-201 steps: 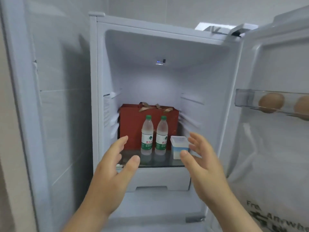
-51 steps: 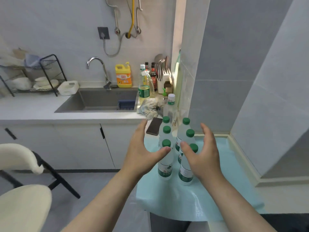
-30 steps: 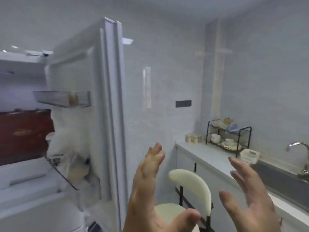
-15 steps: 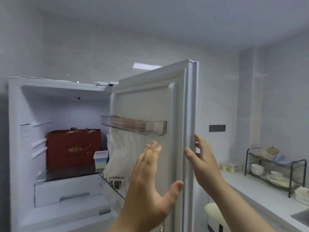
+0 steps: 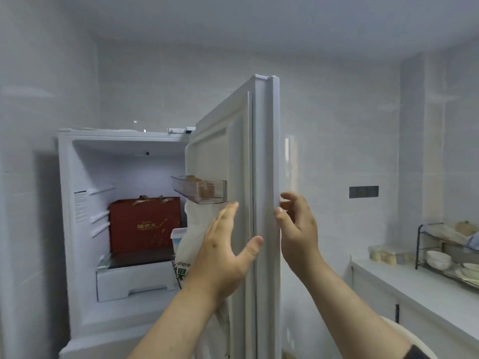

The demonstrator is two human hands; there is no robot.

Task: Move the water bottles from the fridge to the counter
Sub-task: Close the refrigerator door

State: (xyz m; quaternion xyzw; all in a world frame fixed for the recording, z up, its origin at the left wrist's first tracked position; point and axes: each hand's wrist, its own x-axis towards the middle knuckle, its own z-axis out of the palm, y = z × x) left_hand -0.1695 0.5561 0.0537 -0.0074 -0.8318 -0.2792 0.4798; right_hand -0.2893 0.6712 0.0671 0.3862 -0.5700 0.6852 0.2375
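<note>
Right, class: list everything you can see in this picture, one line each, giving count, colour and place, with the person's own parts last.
Fridge: one, white, left, standing open.
Fridge door: one, white, centre, swung open, edge toward the camera.
Gift bag: one, dark red with tan handles, on the fridge shelf.
Small tub: one, pale with a white lid, right of the gift bag, partly hidden.
Door tray: one, clear, on the inside of the door; contents unclear.
Plastic bag: one, white with green print, below the tray.
Counter: one, pale, right.
Dish rack: one, black wire, on the counter, holding white bowls.
Wall plate: one, dark, right wall.
Water bottles: none visible.
Left hand: open, against the door's inner face.
Right hand: fingers curled at the door's edge.
</note>
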